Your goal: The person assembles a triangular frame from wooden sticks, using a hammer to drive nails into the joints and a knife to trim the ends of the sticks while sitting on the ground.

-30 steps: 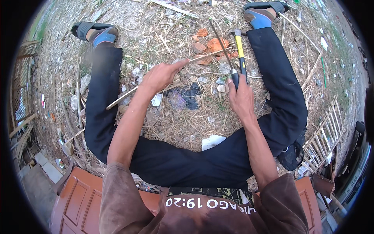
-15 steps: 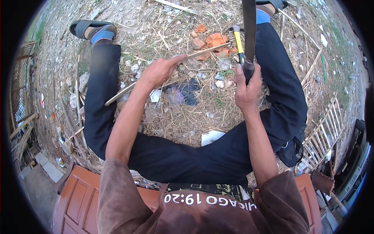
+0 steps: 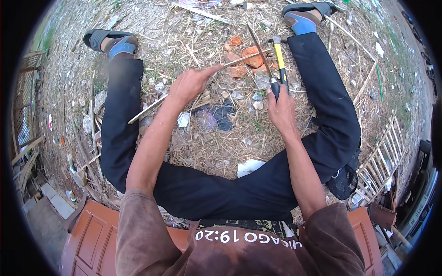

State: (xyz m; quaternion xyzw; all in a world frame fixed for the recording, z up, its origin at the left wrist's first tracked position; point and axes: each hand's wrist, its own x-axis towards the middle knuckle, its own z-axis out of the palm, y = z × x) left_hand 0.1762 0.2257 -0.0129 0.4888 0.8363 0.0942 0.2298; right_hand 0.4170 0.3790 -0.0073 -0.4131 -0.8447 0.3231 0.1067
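Right hand [image 3: 282,106] fist closed round dark knife handle, blade [image 3: 258,43] pointing up and away, crossing stick. Left hand [image 3: 191,83] pinching thin bamboo stick [image 3: 193,80], fingers wrapped, forefinger laid along it; stick slants from beside left knee up toward bricks. Yellow-handled hammer [image 3: 279,55] on ground just right of blade, beside right leg. Orange brick pieces [image 3: 251,56] under stick tip. Dark rag [image 3: 220,115] and white scraps between hands, below grip. Dry straw all around. Wooden ladder frame [image 3: 382,156] well off right.
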